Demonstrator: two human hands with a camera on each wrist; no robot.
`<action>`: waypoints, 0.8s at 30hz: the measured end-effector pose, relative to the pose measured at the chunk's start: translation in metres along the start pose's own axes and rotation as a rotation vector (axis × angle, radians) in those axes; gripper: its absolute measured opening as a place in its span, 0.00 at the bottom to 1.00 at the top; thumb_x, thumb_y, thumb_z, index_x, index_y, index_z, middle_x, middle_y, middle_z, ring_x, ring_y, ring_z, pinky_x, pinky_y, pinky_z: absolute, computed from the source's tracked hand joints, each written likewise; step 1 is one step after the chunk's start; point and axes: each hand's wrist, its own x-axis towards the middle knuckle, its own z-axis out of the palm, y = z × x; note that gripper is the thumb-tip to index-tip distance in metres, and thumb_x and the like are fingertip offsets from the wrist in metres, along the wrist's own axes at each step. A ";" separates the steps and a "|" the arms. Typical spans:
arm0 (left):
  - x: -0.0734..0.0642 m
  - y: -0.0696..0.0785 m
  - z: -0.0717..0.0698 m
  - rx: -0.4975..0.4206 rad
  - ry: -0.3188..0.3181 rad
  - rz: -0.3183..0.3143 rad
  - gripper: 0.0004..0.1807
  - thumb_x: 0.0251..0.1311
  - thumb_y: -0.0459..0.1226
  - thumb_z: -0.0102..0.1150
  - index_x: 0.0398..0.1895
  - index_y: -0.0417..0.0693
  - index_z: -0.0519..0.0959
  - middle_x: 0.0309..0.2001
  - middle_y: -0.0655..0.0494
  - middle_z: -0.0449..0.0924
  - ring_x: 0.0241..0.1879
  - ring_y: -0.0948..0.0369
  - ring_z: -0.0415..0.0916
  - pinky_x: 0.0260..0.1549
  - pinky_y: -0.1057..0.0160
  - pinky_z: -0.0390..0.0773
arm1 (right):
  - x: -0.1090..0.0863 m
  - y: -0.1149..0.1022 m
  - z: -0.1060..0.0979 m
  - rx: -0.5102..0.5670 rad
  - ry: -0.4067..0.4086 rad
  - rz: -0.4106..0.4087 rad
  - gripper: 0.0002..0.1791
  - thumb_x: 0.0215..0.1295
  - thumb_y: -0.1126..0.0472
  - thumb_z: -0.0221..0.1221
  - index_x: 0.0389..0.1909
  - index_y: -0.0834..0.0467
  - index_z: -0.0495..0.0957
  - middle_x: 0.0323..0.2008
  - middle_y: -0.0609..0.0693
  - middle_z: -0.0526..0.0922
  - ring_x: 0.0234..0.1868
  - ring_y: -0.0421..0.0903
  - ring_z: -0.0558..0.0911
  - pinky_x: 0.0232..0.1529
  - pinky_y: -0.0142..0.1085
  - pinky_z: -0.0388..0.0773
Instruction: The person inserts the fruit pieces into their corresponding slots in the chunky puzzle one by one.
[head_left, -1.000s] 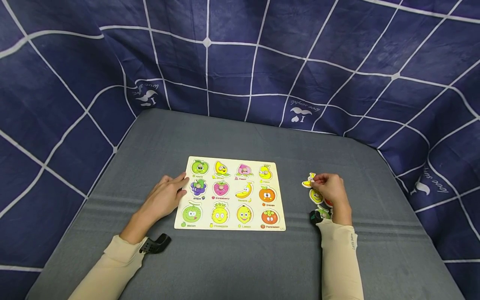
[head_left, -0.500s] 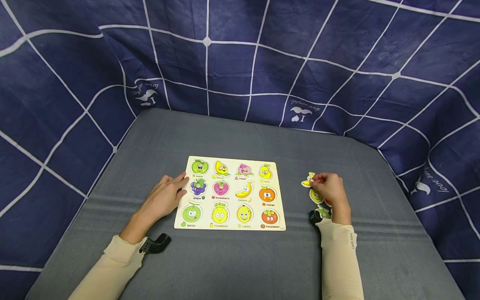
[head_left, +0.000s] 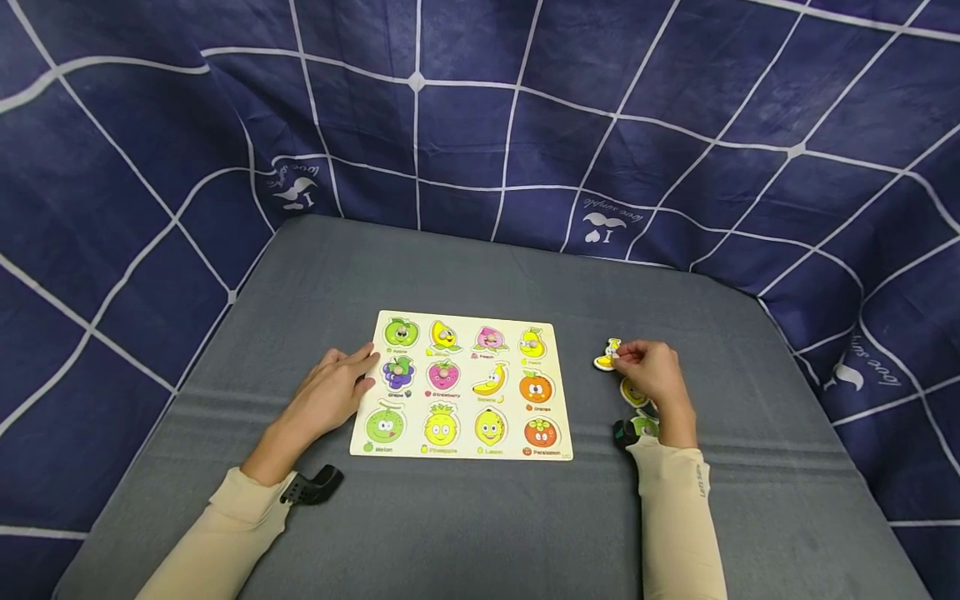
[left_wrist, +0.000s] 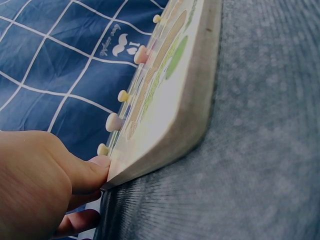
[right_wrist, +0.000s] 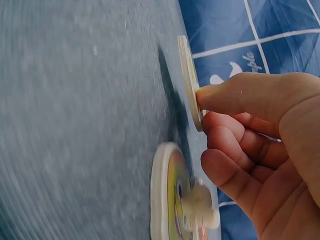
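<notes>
My right hand (head_left: 654, 368) pinches a banana puzzle piece (head_left: 603, 363) between thumb and fingers. In the right wrist view that thin wooden piece (right_wrist: 188, 82) is seen edge-on, tilted, with a shadow on the cloth beneath it. Below the hand lies a round yellow piece (head_left: 633, 392) with a knob, and a green piece (head_left: 645, 425) is partly hidden by the wrist. My left hand (head_left: 330, 390) rests at the left edge of the fruit puzzle board (head_left: 465, 454). Its thumb touches the board's edge (left_wrist: 167, 135) in the left wrist view.
Several knobs, among them a pink knob (left_wrist: 141, 55), stand up from the board. Grey cloth (head_left: 480, 529) covers the table. Blue curtains (head_left: 480, 133) with white lines enclose it at the back and sides.
My right hand has moved slightly left and away from me with the banana piece, drawing it off the other pieces. The left hand keeps its place at the board.
</notes>
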 end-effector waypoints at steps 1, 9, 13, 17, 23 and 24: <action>0.000 0.000 0.000 0.001 -0.001 0.000 0.22 0.63 0.31 0.62 0.60 0.33 0.77 0.64 0.36 0.71 0.41 0.45 0.71 0.36 0.48 0.73 | 0.000 -0.001 0.001 0.002 0.001 -0.014 0.08 0.58 0.66 0.66 0.34 0.68 0.84 0.26 0.54 0.85 0.23 0.36 0.77 0.24 0.28 0.72; 0.001 0.000 0.000 -0.008 -0.002 -0.012 0.22 0.63 0.30 0.62 0.60 0.33 0.77 0.64 0.37 0.71 0.41 0.45 0.71 0.36 0.48 0.73 | 0.001 -0.013 0.009 -0.012 -0.009 -0.067 0.07 0.56 0.66 0.67 0.33 0.67 0.84 0.26 0.54 0.85 0.24 0.38 0.78 0.26 0.27 0.72; 0.001 0.000 0.000 -0.003 -0.004 -0.012 0.22 0.63 0.31 0.62 0.60 0.33 0.77 0.64 0.37 0.71 0.42 0.45 0.71 0.37 0.47 0.73 | 0.000 -0.021 0.013 -0.008 -0.023 -0.089 0.07 0.56 0.66 0.67 0.33 0.67 0.84 0.26 0.53 0.85 0.25 0.39 0.79 0.26 0.28 0.73; 0.000 0.000 0.000 0.003 -0.004 -0.008 0.22 0.63 0.31 0.62 0.60 0.33 0.77 0.64 0.37 0.71 0.43 0.45 0.71 0.37 0.46 0.73 | -0.002 -0.027 0.017 0.008 -0.027 -0.105 0.07 0.56 0.67 0.67 0.33 0.67 0.84 0.26 0.53 0.85 0.25 0.40 0.80 0.27 0.28 0.73; 0.001 0.000 0.000 0.004 0.001 0.003 0.22 0.63 0.31 0.62 0.60 0.33 0.77 0.64 0.36 0.72 0.42 0.44 0.71 0.37 0.47 0.73 | -0.003 -0.032 0.023 0.013 -0.016 -0.139 0.06 0.54 0.66 0.68 0.32 0.66 0.84 0.25 0.51 0.84 0.25 0.41 0.80 0.28 0.30 0.73; 0.001 0.000 0.000 0.004 0.001 0.005 0.22 0.63 0.31 0.62 0.60 0.33 0.77 0.64 0.36 0.72 0.42 0.44 0.71 0.37 0.47 0.73 | -0.003 -0.033 0.024 0.014 -0.018 -0.146 0.06 0.54 0.66 0.68 0.31 0.66 0.85 0.24 0.51 0.84 0.25 0.41 0.80 0.28 0.30 0.73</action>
